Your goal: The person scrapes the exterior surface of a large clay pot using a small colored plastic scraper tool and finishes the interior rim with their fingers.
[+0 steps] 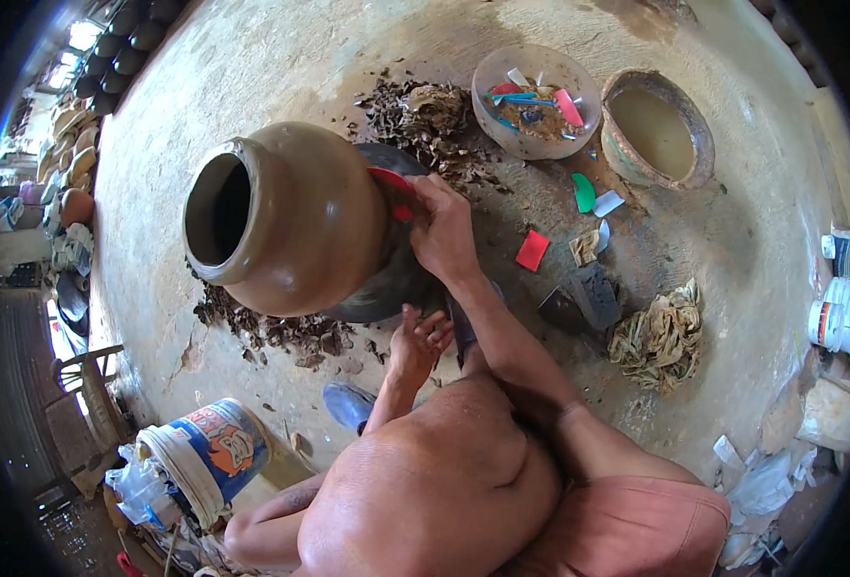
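The large clay pot [333, 212] is on a dark round base [372, 306] over the floor, with its mouth seen toward the left of the view. The right hand [441, 231] has its grip pinching a red scraper [393, 180], which is at the lower side of the pot. The left hand [415, 344] is spread, with palm turned up, just beside the base; I cannot tell if its fingertips touch it. To do this smoothing well, I think the scraper should lie nearly flat on the clay, with light and even pressure, because a corner could cut a line in the wall. The left hand would serve best by keeping the turning steady. If the clay drags, a little water from the basin [627, 162] should probably help.
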### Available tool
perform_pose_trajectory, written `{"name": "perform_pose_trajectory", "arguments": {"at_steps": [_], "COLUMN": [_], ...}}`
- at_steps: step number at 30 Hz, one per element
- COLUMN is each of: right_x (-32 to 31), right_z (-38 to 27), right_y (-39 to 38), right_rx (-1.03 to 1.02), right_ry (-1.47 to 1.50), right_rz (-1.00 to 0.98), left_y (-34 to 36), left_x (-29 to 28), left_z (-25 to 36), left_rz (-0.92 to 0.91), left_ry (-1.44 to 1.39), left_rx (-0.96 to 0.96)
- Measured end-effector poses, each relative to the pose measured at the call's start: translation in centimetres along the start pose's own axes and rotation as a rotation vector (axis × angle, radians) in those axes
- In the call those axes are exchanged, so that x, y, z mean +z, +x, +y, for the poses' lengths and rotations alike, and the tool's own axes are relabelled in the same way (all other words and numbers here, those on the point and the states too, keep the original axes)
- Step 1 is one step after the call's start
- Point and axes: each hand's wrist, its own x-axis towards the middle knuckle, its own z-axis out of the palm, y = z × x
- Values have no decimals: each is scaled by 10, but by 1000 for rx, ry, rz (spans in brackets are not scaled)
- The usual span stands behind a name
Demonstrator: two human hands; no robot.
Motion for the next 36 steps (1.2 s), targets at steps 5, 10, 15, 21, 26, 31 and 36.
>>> {"name": "perform_pose_trajectory", "arguments": {"at_steps": [5,10,15,21,26,31,36], "right_x": [13,3,-18,13,-2,-15,5], "right_z": [-21,-11,3,-32,-18,-5,-26], "right_y": [3,-1,-3,2,3,-2,-1], "right_rx": [-44,-19,-12,-42,-104,-25,-83], "right_ry": [59,41,-54,31,-33,-85,-7], "right_rz": [-8,13,3,-1,47,15,4], "left_y": [-14,42,-4,19,0,-29,42], "left_x": [-89,-37,27,-71,3,17,-41], "left_z": [148,76,24,146,5,69,85], "left_rz": [84,671,343,462,3,212,493], "left_ry": [82,76,49,175,109,-69,-29], "left_rx": [334,567,88,717,119,279,676]}}
